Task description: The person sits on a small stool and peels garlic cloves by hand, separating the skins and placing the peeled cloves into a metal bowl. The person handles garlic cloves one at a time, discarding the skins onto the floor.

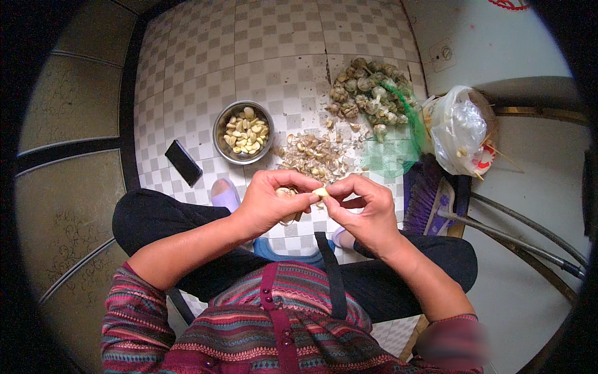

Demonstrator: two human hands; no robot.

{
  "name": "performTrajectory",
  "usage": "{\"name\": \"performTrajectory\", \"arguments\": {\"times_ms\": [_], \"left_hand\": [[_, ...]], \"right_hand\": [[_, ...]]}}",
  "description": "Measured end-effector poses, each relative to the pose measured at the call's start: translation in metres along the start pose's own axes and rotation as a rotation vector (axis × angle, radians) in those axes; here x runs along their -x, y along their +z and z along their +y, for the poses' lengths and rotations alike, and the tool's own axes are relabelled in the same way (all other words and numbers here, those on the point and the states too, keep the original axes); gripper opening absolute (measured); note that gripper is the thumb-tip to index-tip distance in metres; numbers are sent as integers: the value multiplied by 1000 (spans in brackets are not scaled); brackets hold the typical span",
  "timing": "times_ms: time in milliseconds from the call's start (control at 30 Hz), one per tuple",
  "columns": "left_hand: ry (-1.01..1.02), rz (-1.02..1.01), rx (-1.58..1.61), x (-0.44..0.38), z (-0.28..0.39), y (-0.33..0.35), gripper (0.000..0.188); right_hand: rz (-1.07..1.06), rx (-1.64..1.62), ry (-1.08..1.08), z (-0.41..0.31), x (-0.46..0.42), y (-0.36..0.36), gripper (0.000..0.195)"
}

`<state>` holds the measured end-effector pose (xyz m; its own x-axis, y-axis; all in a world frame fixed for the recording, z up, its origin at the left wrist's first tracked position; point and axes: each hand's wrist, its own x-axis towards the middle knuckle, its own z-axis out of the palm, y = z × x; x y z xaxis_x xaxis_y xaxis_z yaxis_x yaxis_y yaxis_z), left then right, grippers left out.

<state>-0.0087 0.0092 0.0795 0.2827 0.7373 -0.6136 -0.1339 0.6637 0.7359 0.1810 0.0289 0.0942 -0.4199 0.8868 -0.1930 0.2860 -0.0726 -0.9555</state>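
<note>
Between the fingertips of both hands is a pale garlic clove [320, 192]. My left hand [280, 194] pinches its left end with thumb and forefinger, and part of a garlic bulb [286, 191] shows inside the same hand, mostly hidden by the fingers. My right hand [362, 205] grips the clove's right end between thumb and fingers. Below the hands, a heap of papery garlic skins [317, 154] with some cloves in it lies on the floor. Beyond my left hand stands a round metal bowl [216, 135] holding many peeled garlic cloves [245, 131].
Garlic bulbs [364, 89] lie beside green netting [392, 161] at the upper right. A bin lined with a white plastic bag [455, 126] stands against the right-hand wall, near a purple broom [430, 205]. A black phone [183, 162] lies on the checkered floor [201, 70], left of the bowl.
</note>
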Motion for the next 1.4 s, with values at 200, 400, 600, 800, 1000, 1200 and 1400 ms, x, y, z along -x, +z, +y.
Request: {"name": "performTrajectory", "arguments": {"times_ms": [200, 400, 600, 800, 1000, 1200, 1400], "left_hand": [[522, 28, -373, -2, -10, 1, 13], [623, -45, -403, -1, -7, -2, 16], [505, -98, -248, 1, -6, -4, 11], [514, -110, -268, 1, -5, -4, 12], [384, -101, -104, 2, -1, -5, 10], [158, -25, -23, 4, -4, -2, 9], [141, -36, 43, 2, -3, -2, 13]], "right_hand": [[-66, -52, 186, -4, -1, -1, 11], [-121, -463, 396, 4, -4, -4, 9], [-164, -580, 501, -3, -4, -11, 9], [-180, -330, 312, 3, -3, -8, 11], [-211, -558, 442, -4, -5, -12, 16], [-257, -579, 400, -2, -5, -12, 19], [-238, -741, 504, -1, -6, -13, 21]]}}
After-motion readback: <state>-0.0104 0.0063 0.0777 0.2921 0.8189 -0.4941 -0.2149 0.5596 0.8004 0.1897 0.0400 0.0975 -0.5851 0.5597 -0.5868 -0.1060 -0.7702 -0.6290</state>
